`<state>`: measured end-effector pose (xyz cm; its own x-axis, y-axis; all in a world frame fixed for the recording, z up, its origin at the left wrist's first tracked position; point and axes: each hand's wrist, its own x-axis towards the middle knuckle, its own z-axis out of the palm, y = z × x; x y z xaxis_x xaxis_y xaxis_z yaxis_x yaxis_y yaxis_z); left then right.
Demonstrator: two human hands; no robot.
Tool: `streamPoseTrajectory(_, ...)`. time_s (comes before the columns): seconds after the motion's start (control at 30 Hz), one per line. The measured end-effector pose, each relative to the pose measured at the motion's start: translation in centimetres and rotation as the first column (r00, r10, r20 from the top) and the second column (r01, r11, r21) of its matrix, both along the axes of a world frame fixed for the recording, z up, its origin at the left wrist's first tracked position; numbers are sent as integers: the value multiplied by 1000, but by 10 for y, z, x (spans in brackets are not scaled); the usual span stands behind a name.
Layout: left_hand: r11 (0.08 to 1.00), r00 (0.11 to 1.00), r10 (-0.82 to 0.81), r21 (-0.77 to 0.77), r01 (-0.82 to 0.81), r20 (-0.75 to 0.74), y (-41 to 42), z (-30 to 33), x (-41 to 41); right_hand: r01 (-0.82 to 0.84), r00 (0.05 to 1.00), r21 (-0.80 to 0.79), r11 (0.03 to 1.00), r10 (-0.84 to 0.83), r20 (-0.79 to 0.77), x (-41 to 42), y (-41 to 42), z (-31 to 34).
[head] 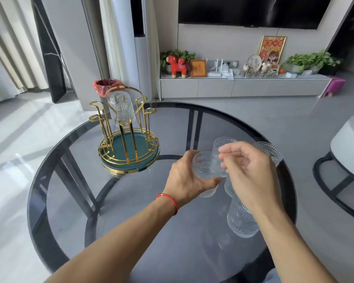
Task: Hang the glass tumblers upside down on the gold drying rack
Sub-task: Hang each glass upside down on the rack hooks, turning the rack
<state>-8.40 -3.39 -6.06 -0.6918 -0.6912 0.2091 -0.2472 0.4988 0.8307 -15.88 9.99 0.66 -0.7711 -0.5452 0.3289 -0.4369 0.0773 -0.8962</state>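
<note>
both hands meet over the table's right half. left hand (187,178) is wrapped around a tumbler (205,165), its mouth tipped toward the camera; a red cord (168,199) circles that wrist. right hand (248,172) hovers just beside it with fingers curled loosely, pinching at that tumbler's rim; whether they truly grip it cannot be told. four more tumblers (240,221) sit around and under the hands on the glass table (74,180). well to the left stands the gold rack (129,144) on its green tray, one tumbler (121,108) hanging upside down on it.
</note>
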Motion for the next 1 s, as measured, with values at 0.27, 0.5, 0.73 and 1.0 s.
streamPoseTrajectory(0.27, 929, 969, 200, 342, -140, -146, -53, 21, 61, -214, 976, 212, 953, 216, 12, 43, -31, -30)
streamPoseTrajectory(0.5, 815, 939, 190, 580, 12, -286, -57, 31, 80, -325, 784, 37, 945, 248, 569, 53, -70, -34)
streamPoseTrajectory(0.73, 823, 954, 51, 553, 126, -295, -72, 26, 96, -257, 565, -317, 913, 408, 717, 50, -70, -33)
streamPoseTrajectory(1.0, 934, 958, 230, -315, -167, 174, -105, -18, 120, -34, 965, -226, 973, 91, 246, 24, -87, 11)
